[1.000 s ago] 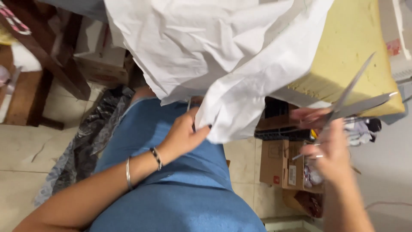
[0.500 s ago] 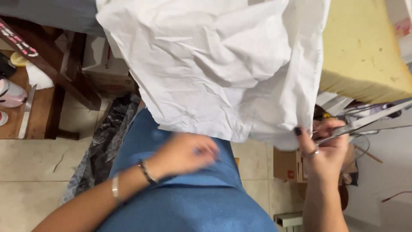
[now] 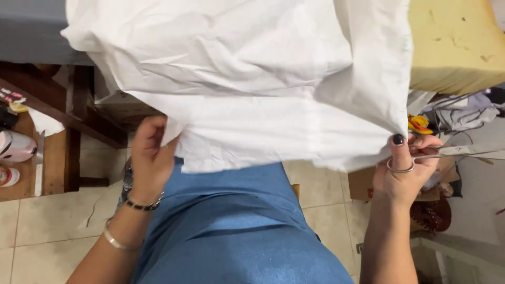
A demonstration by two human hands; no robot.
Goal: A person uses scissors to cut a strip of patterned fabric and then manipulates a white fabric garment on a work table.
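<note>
A large crumpled white cloth [image 3: 252,84] hangs off the table edge over my blue-clad lap [image 3: 236,231]. My left hand [image 3: 150,160] pinches the cloth's lower left corner. My right hand [image 3: 405,168] pinches the lower right corner with the thumb while also holding a pair of metal scissors [image 3: 463,152], whose blades point right. Bracelets sit on my left wrist, and there is a ring on the right thumb.
A yellow foam-topped table [image 3: 457,47] lies at the upper right. Dark wooden furniture [image 3: 58,110] with small items stands on the left. Cardboard boxes [image 3: 363,181] and clutter sit on the tiled floor [image 3: 47,231] at the right.
My left hand rose from my lap and took the cloth's left corner. My right hand brought the scissors down and pinched the right corner. The cloth is now spread wider.
</note>
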